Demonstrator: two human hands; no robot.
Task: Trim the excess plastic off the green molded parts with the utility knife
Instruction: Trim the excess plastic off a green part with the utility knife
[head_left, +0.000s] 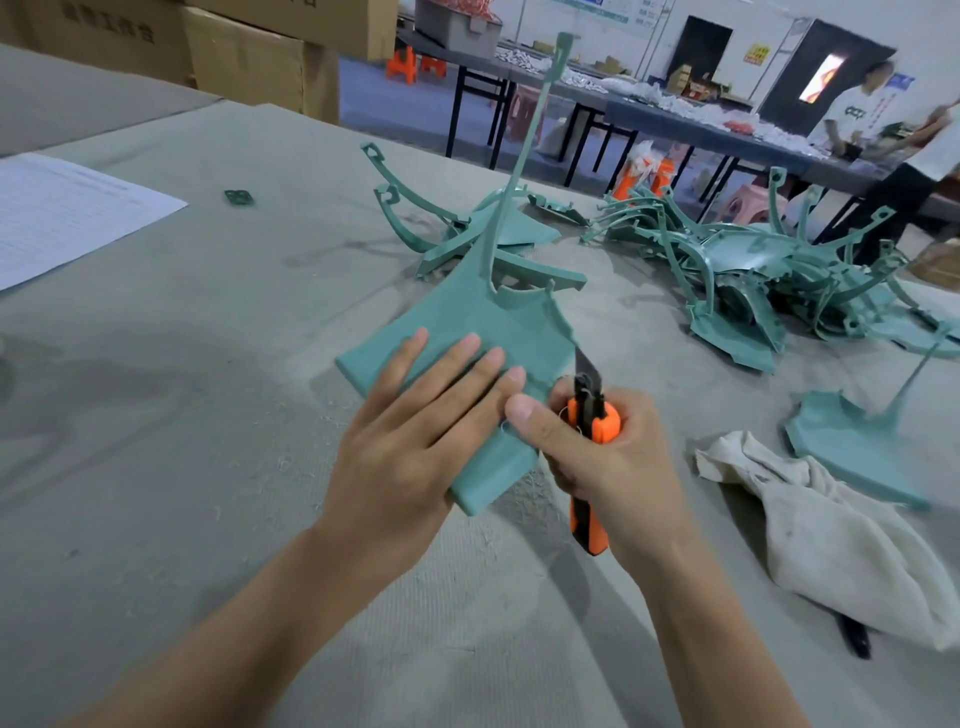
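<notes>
Centre: the green molded part (467, 322), held at the middle of the surface (208, 364). It is a thin textured panel with a long slender arm (530, 135) rising from it. It looks light, stiff in the panel and whippy in the arm, so it is best braced on the broad face. There the left hand (415, 415) lies flat, fingers straight and pressing. The right hand (623, 457) is curled round the orange utility knife (592, 410), its blade (584, 366) at the panel's right edge. Beyond lies a heap of like parts (753, 270). A crumpled cloth (831, 519) near the right wrist may crowd the stroke.
</notes>
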